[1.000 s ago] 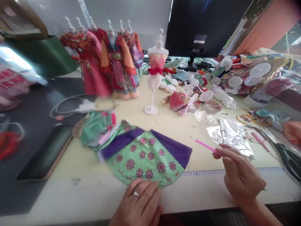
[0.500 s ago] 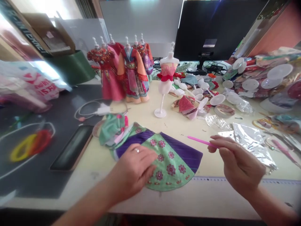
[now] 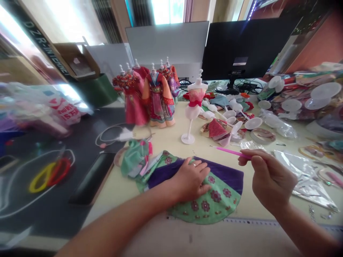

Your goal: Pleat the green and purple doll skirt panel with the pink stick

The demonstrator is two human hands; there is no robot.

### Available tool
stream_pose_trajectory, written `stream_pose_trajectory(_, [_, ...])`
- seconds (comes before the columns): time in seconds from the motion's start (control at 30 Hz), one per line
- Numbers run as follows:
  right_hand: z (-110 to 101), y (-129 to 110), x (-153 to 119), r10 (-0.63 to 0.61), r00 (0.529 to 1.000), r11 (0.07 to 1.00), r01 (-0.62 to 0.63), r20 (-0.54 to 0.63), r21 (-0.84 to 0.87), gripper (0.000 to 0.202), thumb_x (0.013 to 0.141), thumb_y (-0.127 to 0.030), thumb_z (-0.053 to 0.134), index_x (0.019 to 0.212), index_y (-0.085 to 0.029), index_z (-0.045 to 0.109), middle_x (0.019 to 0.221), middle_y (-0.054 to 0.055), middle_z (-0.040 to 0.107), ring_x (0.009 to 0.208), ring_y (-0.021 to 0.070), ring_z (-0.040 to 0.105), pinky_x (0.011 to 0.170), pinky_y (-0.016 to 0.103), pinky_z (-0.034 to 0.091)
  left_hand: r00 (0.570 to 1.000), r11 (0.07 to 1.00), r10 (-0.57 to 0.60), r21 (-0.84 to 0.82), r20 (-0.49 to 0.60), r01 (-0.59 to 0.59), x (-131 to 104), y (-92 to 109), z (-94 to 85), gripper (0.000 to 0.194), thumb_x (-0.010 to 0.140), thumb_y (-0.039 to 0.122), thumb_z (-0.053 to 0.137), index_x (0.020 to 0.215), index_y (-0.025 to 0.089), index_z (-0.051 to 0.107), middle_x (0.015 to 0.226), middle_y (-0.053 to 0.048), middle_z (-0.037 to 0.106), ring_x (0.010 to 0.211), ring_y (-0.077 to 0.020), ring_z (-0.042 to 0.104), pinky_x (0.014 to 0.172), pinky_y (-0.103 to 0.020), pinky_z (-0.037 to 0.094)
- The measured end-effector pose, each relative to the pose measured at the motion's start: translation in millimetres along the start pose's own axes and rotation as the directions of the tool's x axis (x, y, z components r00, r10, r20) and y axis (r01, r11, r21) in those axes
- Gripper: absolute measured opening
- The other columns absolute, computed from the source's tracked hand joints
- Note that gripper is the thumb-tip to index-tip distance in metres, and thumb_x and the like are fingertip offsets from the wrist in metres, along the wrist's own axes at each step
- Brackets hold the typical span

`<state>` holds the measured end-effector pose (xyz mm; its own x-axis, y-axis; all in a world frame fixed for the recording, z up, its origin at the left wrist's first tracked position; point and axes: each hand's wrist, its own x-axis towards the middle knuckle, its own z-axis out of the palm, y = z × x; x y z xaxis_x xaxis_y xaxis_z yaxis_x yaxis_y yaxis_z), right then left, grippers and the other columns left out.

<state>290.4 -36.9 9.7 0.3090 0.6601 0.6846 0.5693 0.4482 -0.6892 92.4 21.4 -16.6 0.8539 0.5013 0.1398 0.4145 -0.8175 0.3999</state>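
Note:
A small green and purple skirt (image 3: 222,192) with flower motifs lies spread on the pale table. My left hand (image 3: 191,180), with a ring on one finger, rests palm down on its upper part, fingers somewhat apart, covering some of the cloth. To the right, my right hand (image 3: 268,175) pinches a thin pink pen-like tool (image 3: 227,151), its fine tip pointing left above the table. Crumpled green and pink cloth (image 3: 135,159) is bunched at the skirt's left end. Behind the skirt stands a white mini mannequin (image 3: 193,110) with a pink and red top.
Dressed mini mannequins (image 3: 158,96) stand at the back left. White stands and fabric scraps (image 3: 217,130) crowd the back right. A silvery packet (image 3: 302,175) lies at right, a ruler (image 3: 252,222) along the front. A phone-like dark slab (image 3: 93,178) and cable are at left.
My left hand has moved right and up over the skirt and now lies flatter, its fingers more spread. The camera view has tilted up. My right hand still holds the pink tool.

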Motion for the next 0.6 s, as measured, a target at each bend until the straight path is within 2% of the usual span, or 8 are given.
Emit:
stream_pose_trajectory(0.13, [7.0, -1.5, -2.1, 0.094, 0.995, 0.993, -0.092, -0.021, 0.068, 0.018, 0.093, -0.022, 0.051, 0.092, -0.024, 0.069, 0.069, -0.002, 0.062, 0.063, 0.0094, 0.058, 0.061, 0.024, 0.049, 0.994, 0.995, -0.058, -0.089, -0.094, 0.05, 5.1, -7.8, -26.7, 0.031, 0.09, 0.026, 0.053, 0.118, 0.015, 0.057, 0.123, -0.01, 0.064, 0.115, -0.0239, 0.057, 0.102, -0.043, 0.04])
stream_pose_trajectory(0.2, [10.8, 1.2, -6.7, 0.138, 0.99, 0.983, -0.138, 0.009, 0.119, 0.019, 0.093, -0.022, 0.051, 0.092, -0.024, 0.069, 0.069, -0.003, 0.062, 0.063, 0.0091, 0.058, 0.061, 0.022, 0.049, 0.975, 0.986, -0.13, -0.131, -0.183, 0.107, -4.0, -14.4, -40.6, 0.024, 0.091, 0.023, 0.049, 0.111, 0.015, 0.059, 0.112, -0.009, 0.068, 0.107, -0.0211, 0.061, 0.096, -0.038, 0.044])
stream_pose_trajectory(0.27, [13.9, 5.1, -13.0, 0.163, 0.984, 0.974, -0.171, 0.067, 0.147, 0.019, 0.093, -0.021, 0.05, 0.091, -0.024, 0.069, 0.069, -0.002, 0.061, 0.064, 0.009, 0.057, 0.059, 0.021, 0.048, 0.963, 0.978, -0.154, -0.172, -0.22, 0.117, -17.6, -21.5, -46.5, 0.017, 0.091, 0.024, 0.052, 0.102, 0.017, 0.063, 0.102, -0.005, 0.071, 0.097, -0.018, 0.063, 0.09, -0.034, 0.046])
stream_pose_trajectory(0.33, [16.1, 8.7, -19.5, 0.168, 0.976, 0.971, -0.188, 0.138, 0.15, 0.018, 0.093, -0.021, 0.05, 0.09, -0.023, 0.068, 0.069, -0.002, 0.06, 0.063, 0.0092, 0.056, 0.057, 0.02, 0.048, 0.962, 0.973, -0.137, -0.215, -0.234, 0.087, -31.6, -28.3, -43.2, 0.011, 0.089, 0.023, 0.053, 0.09, 0.019, 0.063, 0.094, -0.001, 0.072, 0.091, -0.0155, 0.064, 0.089, -0.032, 0.045])
stream_pose_trajectory(0.43, [18.5, 11.9, -27.0, 0.128, 0.956, 0.978, -0.165, 0.265, 0.124, 0.018, 0.093, -0.019, 0.048, 0.091, -0.022, 0.066, 0.069, -0.001, 0.059, 0.061, 0.0101, 0.057, 0.054, 0.021, 0.047, 0.966, 0.963, -0.06, -0.27, -0.251, -0.01, -45.7, -36.6, -30.6, 0.01, 0.087, 0.02, 0.056, 0.078, 0.019, 0.06, 0.093, -0.001, 0.072, 0.089, -0.0162, 0.063, 0.093, -0.036, 0.04])
stream_pose_trajectory(0.6, [23.3, 12.7, -29.4, -0.034, 0.916, 0.997, 0.005, 0.399, 0.073, 0.016, 0.091, -0.015, 0.048, 0.096, -0.02, 0.063, 0.077, 0.002, 0.062, 0.071, 0.0137, 0.062, 0.062, 0.024, 0.051, 0.974, 0.975, 0.037, -0.204, -0.222, -0.084, -48.9, -41.1, -22.3, 0.008, 0.085, 0.019, 0.056, 0.077, 0.018, 0.058, 0.091, -0.004, 0.071, 0.09, -0.0184, 0.061, 0.093, -0.04, 0.037])
